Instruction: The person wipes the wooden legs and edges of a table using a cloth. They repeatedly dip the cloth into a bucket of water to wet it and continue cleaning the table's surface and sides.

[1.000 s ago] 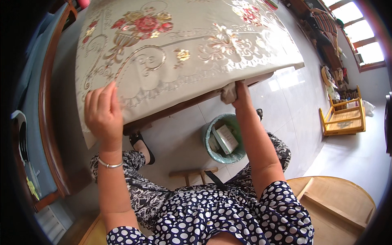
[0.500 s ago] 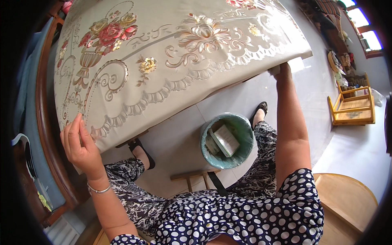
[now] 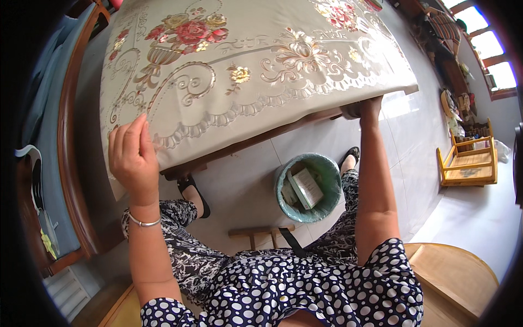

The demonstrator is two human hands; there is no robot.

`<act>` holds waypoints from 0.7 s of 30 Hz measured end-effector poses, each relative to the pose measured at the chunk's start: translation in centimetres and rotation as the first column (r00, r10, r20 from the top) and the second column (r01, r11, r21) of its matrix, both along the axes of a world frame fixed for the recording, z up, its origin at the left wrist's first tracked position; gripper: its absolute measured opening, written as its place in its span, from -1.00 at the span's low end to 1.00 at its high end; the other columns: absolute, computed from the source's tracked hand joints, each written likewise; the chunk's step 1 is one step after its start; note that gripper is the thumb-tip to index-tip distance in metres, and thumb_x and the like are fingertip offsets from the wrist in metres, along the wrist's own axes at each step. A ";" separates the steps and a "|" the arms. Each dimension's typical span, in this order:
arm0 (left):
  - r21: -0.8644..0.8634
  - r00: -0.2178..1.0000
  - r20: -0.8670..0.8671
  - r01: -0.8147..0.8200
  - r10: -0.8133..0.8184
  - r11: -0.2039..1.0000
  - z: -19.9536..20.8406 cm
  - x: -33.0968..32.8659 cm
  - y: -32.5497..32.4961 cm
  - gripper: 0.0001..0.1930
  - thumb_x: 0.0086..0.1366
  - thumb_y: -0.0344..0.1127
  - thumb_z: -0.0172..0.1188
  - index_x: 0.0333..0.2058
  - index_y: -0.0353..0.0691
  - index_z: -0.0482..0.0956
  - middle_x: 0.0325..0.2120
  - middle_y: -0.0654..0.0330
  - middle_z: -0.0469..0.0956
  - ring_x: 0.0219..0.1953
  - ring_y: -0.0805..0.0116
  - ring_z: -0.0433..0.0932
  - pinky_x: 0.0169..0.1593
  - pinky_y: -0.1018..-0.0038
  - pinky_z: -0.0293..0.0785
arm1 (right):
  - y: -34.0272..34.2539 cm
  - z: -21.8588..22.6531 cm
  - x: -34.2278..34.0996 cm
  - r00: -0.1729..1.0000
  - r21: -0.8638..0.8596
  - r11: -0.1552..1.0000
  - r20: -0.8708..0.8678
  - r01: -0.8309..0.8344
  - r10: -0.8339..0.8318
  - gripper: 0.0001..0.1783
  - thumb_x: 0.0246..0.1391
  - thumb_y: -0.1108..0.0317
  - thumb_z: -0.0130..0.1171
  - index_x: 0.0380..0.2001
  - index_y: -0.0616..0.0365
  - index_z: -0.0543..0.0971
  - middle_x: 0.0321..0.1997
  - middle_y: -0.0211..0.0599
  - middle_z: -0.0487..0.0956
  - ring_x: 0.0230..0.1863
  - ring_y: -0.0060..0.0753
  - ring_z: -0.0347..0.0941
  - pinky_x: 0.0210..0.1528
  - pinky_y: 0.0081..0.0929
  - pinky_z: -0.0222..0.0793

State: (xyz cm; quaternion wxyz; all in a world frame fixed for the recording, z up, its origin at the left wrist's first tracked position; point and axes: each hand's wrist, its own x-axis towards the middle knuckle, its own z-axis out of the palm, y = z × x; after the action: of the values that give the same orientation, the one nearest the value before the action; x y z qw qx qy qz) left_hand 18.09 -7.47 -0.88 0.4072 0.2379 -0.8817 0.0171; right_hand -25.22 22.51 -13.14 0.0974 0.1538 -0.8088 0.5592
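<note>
A beige embroidered tablecloth with red flowers and gold scrolls covers a wooden table in front of me. My left hand lies flat on the cloth's scalloped near edge at the left, fingers together and pointing up. My right hand grips the cloth's hanging edge at the right corner, partly tucked under it. A silver bangle is on my left wrist.
A teal waste bin with packets inside stands on the tiled floor under the table edge. A small wooden stool is beneath me. A wooden bench runs along the left. A yellow wooden stool stands at right, and a round wooden seat at lower right.
The view has swung, so the table sits more centred. My left hand rose back onto the cloth's near edge. My right hand stays at the right corner edge.
</note>
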 end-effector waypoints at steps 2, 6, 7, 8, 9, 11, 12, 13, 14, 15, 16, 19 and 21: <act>-0.011 1.000 0.010 -0.001 0.001 1.000 0.1 0.5 -0.2 -0.87 0.18 -0.52 0.20 -0.26 -0.27 0.60 -0.39 0.12 0.57 -0.34 0.16 0.52 -0.24 0.35 0.46 | -2.9 2.2 6.0 0.990 -0.138 0.986 0.096 -0.092 0.105 -0.29 0.07 0.51 0.10 0.27 0.22 0.08 0.27 -0.09 0.30 0.27 -0.27 0.21 0.27 -0.43 0.11; -0.009 1.000 -0.002 0.009 -0.009 1.000 0.5 0.3 -0.1 -0.88 0.17 -0.49 0.21 -0.29 -0.24 0.60 -0.43 0.16 0.56 -0.35 0.19 0.51 -0.25 0.36 0.46 | -5.8 1.2 12.8 0.989 -0.015 0.988 0.006 -0.151 0.151 -0.24 -0.02 0.47 0.21 0.19 0.34 0.05 0.15 0.07 0.35 0.17 -0.13 0.28 0.25 -0.35 0.14; -0.006 1.000 0.002 0.005 -0.005 1.000 0.4 0.4 -0.2 -0.89 0.17 -0.49 0.21 -0.29 -0.24 0.60 -0.43 0.16 0.56 -0.35 0.19 0.51 -0.25 0.36 0.46 | -7.3 1.4 15.5 0.989 0.007 0.990 0.052 -0.138 0.137 -0.19 -0.02 0.46 0.22 0.22 0.33 0.00 0.15 0.09 0.34 0.17 -0.10 0.27 0.26 -0.32 0.11; -0.012 1.000 -0.007 0.010 -0.010 1.000 0.3 0.3 -0.2 -0.89 0.18 -0.47 0.21 -0.29 -0.23 0.61 -0.45 0.17 0.55 -0.36 0.20 0.51 -0.25 0.36 0.46 | -8.6 1.6 17.8 0.975 -0.097 0.984 0.152 -0.147 0.161 -0.18 -0.01 0.45 0.21 0.22 0.33 -0.02 0.15 0.11 0.33 0.18 -0.11 0.26 0.26 -0.32 0.10; -0.015 1.000 -0.020 0.023 -0.023 1.000 0.4 -0.3 0.0 -0.89 0.18 -0.47 0.21 -0.28 -0.23 0.61 -0.45 0.17 0.55 -0.35 0.20 0.51 -0.25 0.36 0.46 | -8.2 -2.1 17.3 0.974 -0.147 0.977 0.146 -0.153 0.174 -0.22 0.01 0.46 0.20 0.23 0.27 0.03 0.16 0.01 0.34 0.14 -0.16 0.31 0.21 -0.33 0.21; -0.032 1.000 -0.002 0.000 0.000 0.999 0.1 0.5 -0.3 -0.89 0.19 -0.46 0.21 -0.28 -0.22 0.61 -0.44 0.17 0.55 -0.35 0.19 0.51 -0.24 0.35 0.46 | -11.8 1.4 24.2 0.948 -0.092 0.956 0.131 -0.278 0.288 -0.28 0.11 0.46 0.11 0.23 0.29 -0.03 0.13 0.01 0.35 0.10 -0.13 0.33 0.20 -0.30 0.23; -0.035 1.000 -0.006 0.017 -0.017 0.999 0.2 0.3 -0.2 -0.89 0.19 -0.46 0.21 -0.28 -0.22 0.61 -0.44 0.17 0.55 -0.35 0.18 0.51 -0.24 0.34 0.46 | -12.6 1.0 26.1 0.940 -0.094 0.945 0.112 -0.312 0.322 -0.28 0.12 0.45 0.09 0.25 0.29 -0.03 0.13 0.02 0.35 0.12 -0.11 0.32 0.21 -0.30 0.20; -0.041 1.000 -0.009 0.027 -0.028 0.999 0.4 0.5 -0.3 -0.89 0.20 -0.46 0.21 -0.28 -0.22 0.61 -0.44 0.17 0.55 -0.35 0.18 0.51 -0.24 0.34 0.46 | -13.7 -0.1 27.8 0.888 -0.110 0.902 0.162 -0.418 0.431 -0.18 0.05 0.42 0.13 0.25 0.32 -0.10 0.12 0.15 0.36 0.12 0.05 0.33 0.20 -0.24 0.23; -0.046 0.999 -0.020 0.036 -0.037 0.998 0.2 0.6 -0.3 -0.90 0.21 -0.46 0.20 -0.28 -0.22 0.61 -0.44 0.16 0.55 -0.35 0.17 0.51 -0.25 0.34 0.46 | -14.8 -1.4 29.5 0.820 -0.128 0.849 0.217 -0.513 0.529 -0.08 -0.03 0.40 0.17 0.26 0.35 -0.17 0.10 0.28 0.37 0.12 0.20 0.35 0.18 -0.18 0.26; -0.045 1.000 -0.008 0.024 -0.024 0.999 -0.1 0.6 -0.4 -0.89 0.22 -0.46 0.19 -0.27 -0.22 0.61 -0.44 0.16 0.55 -0.36 0.18 0.51 -0.26 0.34 0.45 | -15.7 -1.3 31.4 0.819 -0.021 0.830 0.144 -0.558 0.555 -0.06 -0.05 0.38 0.18 0.27 0.34 -0.15 0.07 0.28 0.41 0.09 0.22 0.39 0.16 -0.16 0.30; -0.044 0.999 -0.011 0.041 -0.041 0.998 -0.5 0.5 -0.5 -0.89 0.22 -0.46 0.19 -0.27 -0.22 0.61 -0.44 0.17 0.55 -0.36 0.18 0.51 -0.27 0.35 0.45 | -16.3 -0.9 33.0 0.755 -0.079 0.786 0.232 -0.613 0.613 -0.12 -0.05 0.35 0.22 0.25 0.36 -0.01 0.05 0.21 0.45 0.07 0.13 0.42 0.15 -0.20 0.31; -0.062 0.997 -0.032 0.064 -0.067 0.996 -0.3 0.4 -0.3 -0.89 0.21 -0.45 0.21 -0.27 -0.23 0.61 -0.48 0.19 0.53 -0.39 0.19 0.49 -0.29 0.34 0.45 | -16.9 2.5 33.3 0.567 -0.305 0.715 0.449 -0.629 0.691 -0.31 -0.08 0.30 0.31 0.10 0.39 0.32 0.00 0.03 0.54 0.05 -0.11 0.46 0.12 -0.27 0.34; -0.057 0.998 -0.028 0.054 -0.056 0.997 -0.3 0.5 -0.3 -0.89 0.21 -0.45 0.21 -0.27 -0.23 0.61 -0.47 0.20 0.53 -0.39 0.19 0.49 -0.28 0.34 0.45 | -16.4 3.5 31.9 0.501 -0.406 0.711 0.513 -0.573 0.697 -0.42 -0.10 0.31 0.34 0.00 0.39 0.46 -0.03 -0.07 0.57 0.03 -0.25 0.47 0.09 -0.33 0.37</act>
State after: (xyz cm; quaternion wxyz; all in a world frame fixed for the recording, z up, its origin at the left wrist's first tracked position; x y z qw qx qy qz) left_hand 18.57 -7.78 -1.14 0.4271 0.2021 -0.8809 0.0272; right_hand 6.72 6.16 -9.66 -0.3805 0.2333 -0.6216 0.6437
